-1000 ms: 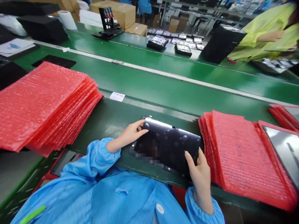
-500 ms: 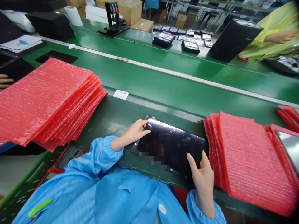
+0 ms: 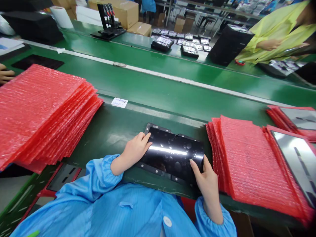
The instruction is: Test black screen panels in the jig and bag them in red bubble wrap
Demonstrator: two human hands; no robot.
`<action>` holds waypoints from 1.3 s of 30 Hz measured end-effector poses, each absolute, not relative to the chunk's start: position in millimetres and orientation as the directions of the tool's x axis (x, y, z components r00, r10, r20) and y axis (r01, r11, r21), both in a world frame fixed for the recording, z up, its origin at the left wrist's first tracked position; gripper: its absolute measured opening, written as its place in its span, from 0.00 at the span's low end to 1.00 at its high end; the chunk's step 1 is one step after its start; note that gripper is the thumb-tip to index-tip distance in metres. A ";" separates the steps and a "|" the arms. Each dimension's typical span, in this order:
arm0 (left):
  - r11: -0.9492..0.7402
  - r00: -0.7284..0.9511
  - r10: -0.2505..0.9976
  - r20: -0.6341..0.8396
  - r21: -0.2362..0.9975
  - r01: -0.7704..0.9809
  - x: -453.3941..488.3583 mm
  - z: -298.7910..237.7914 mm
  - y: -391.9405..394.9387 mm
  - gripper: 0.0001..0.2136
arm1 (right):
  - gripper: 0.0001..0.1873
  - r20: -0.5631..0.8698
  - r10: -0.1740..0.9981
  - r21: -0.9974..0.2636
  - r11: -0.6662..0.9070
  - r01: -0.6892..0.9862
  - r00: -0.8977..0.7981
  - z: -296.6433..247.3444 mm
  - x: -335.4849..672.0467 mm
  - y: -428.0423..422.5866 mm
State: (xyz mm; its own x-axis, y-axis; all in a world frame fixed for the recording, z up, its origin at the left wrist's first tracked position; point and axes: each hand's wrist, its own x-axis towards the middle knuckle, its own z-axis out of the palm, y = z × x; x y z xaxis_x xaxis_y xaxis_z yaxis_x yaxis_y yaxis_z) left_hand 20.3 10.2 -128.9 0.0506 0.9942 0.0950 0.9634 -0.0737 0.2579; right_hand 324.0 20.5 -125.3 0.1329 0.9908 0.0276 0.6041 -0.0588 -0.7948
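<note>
A glossy black screen panel (image 3: 172, 153) with bubble-like marks and a bright reflected streak lies between my hands. My left hand (image 3: 133, 151) pinches its left edge, thumb on top and forefinger at the upper corner. At the right edge, my right hand (image 3: 208, 181) grips the panel with its thumb on the face and fingers round the side. Under the panel is a dark flat plate (image 3: 154, 171) with pale dots along its borders, showing at the top left and along the near side. Whether panel and plate touch I cannot tell.
Red bubble-wrap sleeves are stacked at left (image 3: 46, 108) and right (image 3: 251, 161). Grey panels (image 3: 293, 154) lie on red sleeves at far right. A handwritten label (image 3: 119, 102) is on the green bench (image 3: 153, 89). Across it, a person in yellow (image 3: 276, 29) works; another person's hand (image 3: 5, 74) shows at left.
The view has shifted, so the surroundings sit further left. The reflection on the panel has moved from its far edge to its middle, and more of the dotted plate shows. Both hands still hold the panel.
</note>
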 end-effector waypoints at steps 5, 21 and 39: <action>-0.092 0.069 0.992 0.104 0.233 0.968 19.5 -129.9 10.4 0.22 | 0.40 -0.074 0.996 -0.577 -0.079 0.813 0.045 -121.8 330.5 21.0; -0.146 0.146 0.988 0.052 -0.021 0.989 21.7 -110.6 14.3 0.22 | 0.24 0.208 0.897 -0.186 0.428 0.884 -0.390 -111.9 335.2 43.5; -0.358 0.358 0.933 0.031 0.158 0.920 -18.4 -145.8 13.1 0.47 | 0.44 -0.017 0.934 -0.130 0.352 0.927 -0.357 -88.2 330.5 34.9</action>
